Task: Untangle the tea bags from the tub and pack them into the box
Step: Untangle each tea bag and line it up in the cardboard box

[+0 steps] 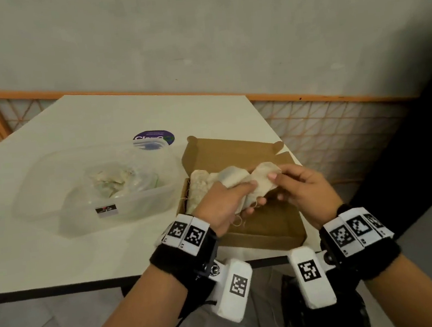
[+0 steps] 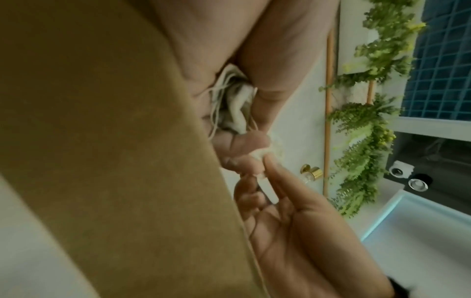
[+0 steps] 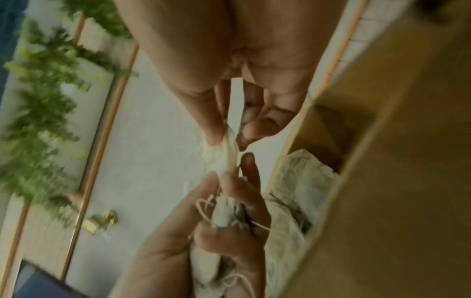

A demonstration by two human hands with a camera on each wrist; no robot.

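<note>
Tea bags (image 1: pixel 248 184) partly hidden by both hands; tub (image 1: pixel 144 199) contents blurred; purple label (image 1: pixel 153 137) unreadable.

Both forearms reach forward side by side, each wrist wrapped in a black band carrying white marker blocks. The left hand (image 1: pixel 222 202) is curled into a loose fist, its fingers (image 3: pixel 244 199) wrapped round what it holds. The right hand (image 1: pixel 303 190) meets it from the right, thumb and fingers (image 2: pixel 277 179) pinching, the other fingers loosely bent.
</note>
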